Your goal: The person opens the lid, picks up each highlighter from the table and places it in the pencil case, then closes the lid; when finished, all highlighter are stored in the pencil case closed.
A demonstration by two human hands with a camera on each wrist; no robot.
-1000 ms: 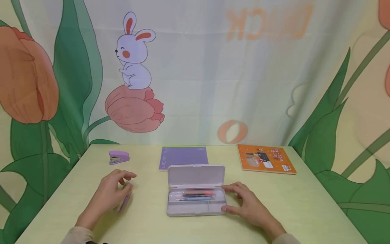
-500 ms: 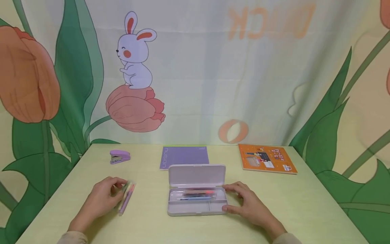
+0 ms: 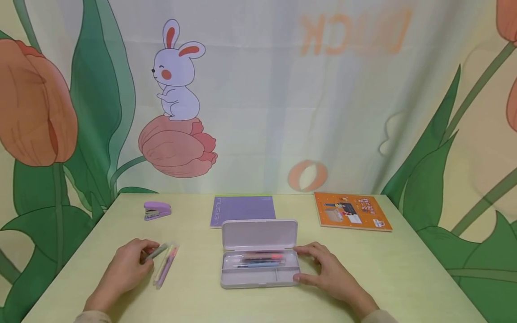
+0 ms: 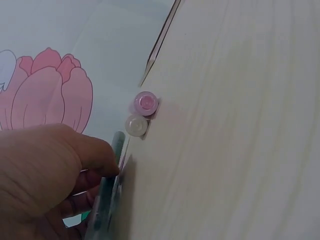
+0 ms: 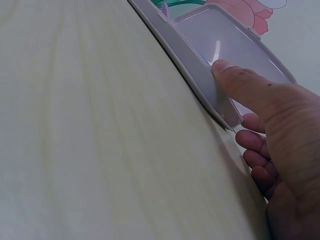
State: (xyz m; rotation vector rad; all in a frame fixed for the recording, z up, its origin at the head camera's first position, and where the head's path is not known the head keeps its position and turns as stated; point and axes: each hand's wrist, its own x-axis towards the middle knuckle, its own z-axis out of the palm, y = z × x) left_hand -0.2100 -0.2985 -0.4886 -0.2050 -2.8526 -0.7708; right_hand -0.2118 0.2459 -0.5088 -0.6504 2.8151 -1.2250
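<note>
Hands: green pen [image 3: 156, 252] pinched between thumb and fingers of the left hand [image 3: 128, 264]; right end of the open pencil case [image 3: 260, 234] gripped by the right hand [image 3: 333, 273].
Left arm: forearm slanted in from lower left, cuff of sleeve at frame edge; back of hand turned up, fingers bent toward the thumb, pen directed away to the upper right.
Right arm: forearm angled in from lower right; thumb laid on the case's rim near the front corner, forefinger set by the rear corner at the hinge; other fingers seen curled at right wrist view.
Loose pens: purple pen [image 3: 166, 271] and pale yellow pen [image 3: 161, 268] laid side by side, slanted, just right of the left hand.
Case: placed mid-table [image 3: 194, 300], lid raised; several pens [image 3: 260, 264] held in the long rear compartment.
Rear of table: lilac stapler [image 3: 157, 211] at left; purple notebook [image 3: 242, 210] partly hidden by the lid; orange booklet [image 3: 353, 211] at right.
Backdrop: curtain [image 3: 258, 89] printed with tulips and a rabbit.
</note>
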